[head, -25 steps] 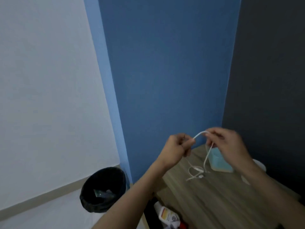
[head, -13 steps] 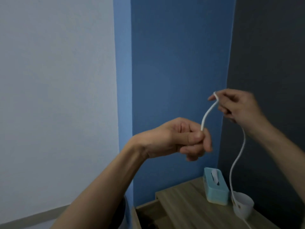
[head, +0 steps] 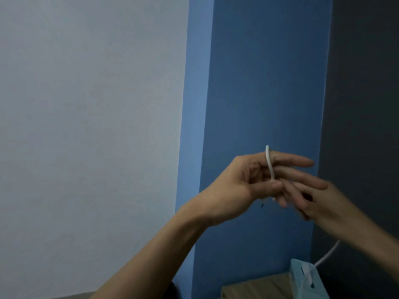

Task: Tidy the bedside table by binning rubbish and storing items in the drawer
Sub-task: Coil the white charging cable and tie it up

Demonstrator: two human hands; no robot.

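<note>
A thin white cable (head: 269, 164) is looped over the extended fingers of my left hand (head: 254, 182), held up in front of the blue wall; the thumb pins the cable against the fingers. My right hand (head: 313, 201) is right beside it, blurred, fingers touching the left fingers, and seems to hold the cable's other part. More cable (head: 326, 254) hangs down below my right forearm toward the bedside table (head: 254, 290), of which only a far corner shows at the bottom.
A light blue tissue box (head: 306, 279) stands at the back of the table by the dark grey wall. A white wall fills the left. A dark sliver of the bin (head: 173, 291) shows at the bottom, left of the table.
Both hands rose from the table with the cable and the view tilted up. The right hand came down from above to meet the left. The cable now wraps over the left fingers.
</note>
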